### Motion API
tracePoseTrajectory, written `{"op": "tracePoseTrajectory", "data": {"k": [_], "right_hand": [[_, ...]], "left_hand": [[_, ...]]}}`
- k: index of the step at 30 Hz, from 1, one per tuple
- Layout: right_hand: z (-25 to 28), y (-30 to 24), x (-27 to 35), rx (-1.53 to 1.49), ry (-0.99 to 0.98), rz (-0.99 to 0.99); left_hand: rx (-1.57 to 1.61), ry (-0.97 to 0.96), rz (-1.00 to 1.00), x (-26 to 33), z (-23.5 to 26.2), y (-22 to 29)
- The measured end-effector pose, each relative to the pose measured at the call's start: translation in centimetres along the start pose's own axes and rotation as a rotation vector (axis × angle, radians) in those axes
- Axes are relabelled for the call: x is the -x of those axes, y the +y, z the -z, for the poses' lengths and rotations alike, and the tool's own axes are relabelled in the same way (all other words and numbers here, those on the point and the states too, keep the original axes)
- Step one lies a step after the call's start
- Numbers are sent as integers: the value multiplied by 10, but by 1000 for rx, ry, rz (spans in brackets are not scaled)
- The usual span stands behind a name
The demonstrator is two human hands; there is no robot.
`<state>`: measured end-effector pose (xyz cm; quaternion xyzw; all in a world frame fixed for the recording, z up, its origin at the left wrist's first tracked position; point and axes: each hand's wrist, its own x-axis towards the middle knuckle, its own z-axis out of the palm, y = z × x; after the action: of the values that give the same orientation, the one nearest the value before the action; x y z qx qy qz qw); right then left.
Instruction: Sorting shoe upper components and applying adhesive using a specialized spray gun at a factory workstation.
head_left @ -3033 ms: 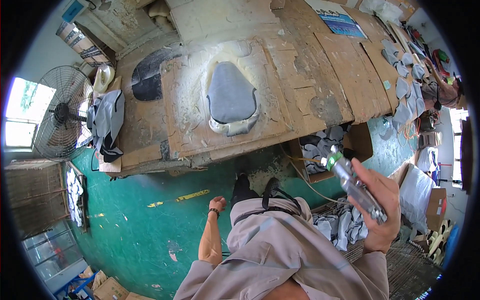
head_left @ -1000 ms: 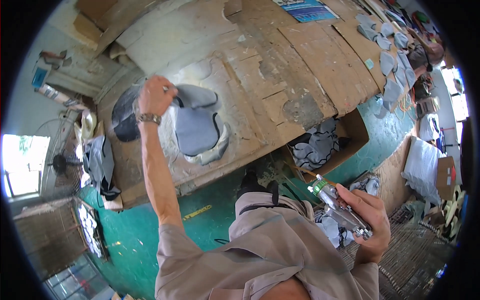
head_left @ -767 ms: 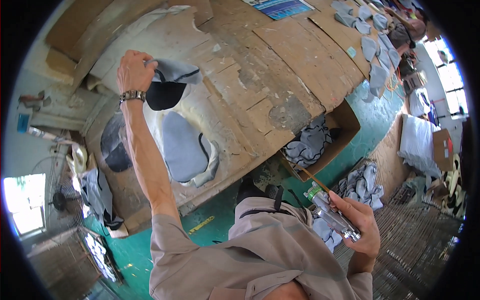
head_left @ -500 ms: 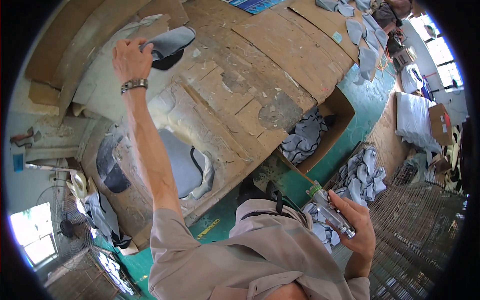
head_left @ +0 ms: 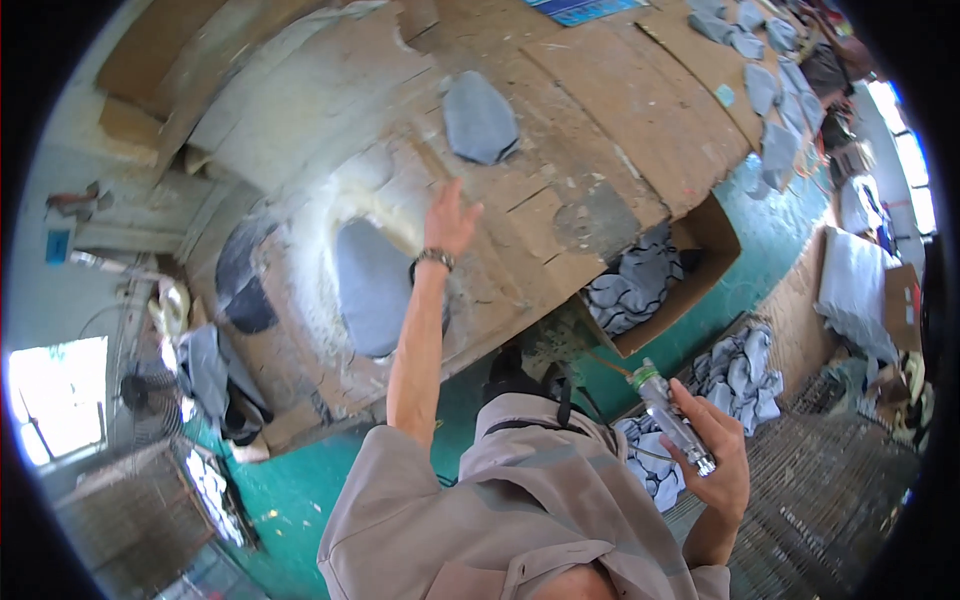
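Note:
My left hand (head_left: 452, 222) is just above the worn cardboard-covered table (head_left: 500, 255), fingers spread, holding nothing. Beyond its fingertips a grey fabric piece (head_left: 480, 118), rounded at the ends, lies flat on the cardboard. Another grey fabric piece (head_left: 372, 290) lies left of my forearm, ringed by whitish residue; the forearm covers its right edge. Low on the right, my right hand (head_left: 715, 440) is closed round what looks like a metal spray gun (head_left: 672, 415) with a green collar. It is held off the table, at its near right side.
A cardboard box (head_left: 715, 265) of grey, dark-edged pieces (head_left: 632, 285) stands at the table's right edge. More grey pieces (head_left: 740, 370) are heaped below it. Others (head_left: 785, 100) lie at the far right. Left are a dark round patch (head_left: 245, 285) and a fan (head_left: 150, 390).
My left hand has let go of the grey piece, which now lies flat farther right on the table, and has drawn back nearer to me. My right hand keeps its grip. The view has shifted.

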<state>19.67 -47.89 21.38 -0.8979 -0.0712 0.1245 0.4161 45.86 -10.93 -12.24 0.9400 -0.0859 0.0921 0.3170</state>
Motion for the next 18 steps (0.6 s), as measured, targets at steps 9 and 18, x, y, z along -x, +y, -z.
{"op": "tracePoseTrajectory", "data": {"k": [9,18], "right_hand": [[15,24,37,-135,-171,183],[29,19,93,-112,-175,42]], "left_hand": [[-469,-260,560,222,126,14],[-486,-96,421,222,101,-7]]}}
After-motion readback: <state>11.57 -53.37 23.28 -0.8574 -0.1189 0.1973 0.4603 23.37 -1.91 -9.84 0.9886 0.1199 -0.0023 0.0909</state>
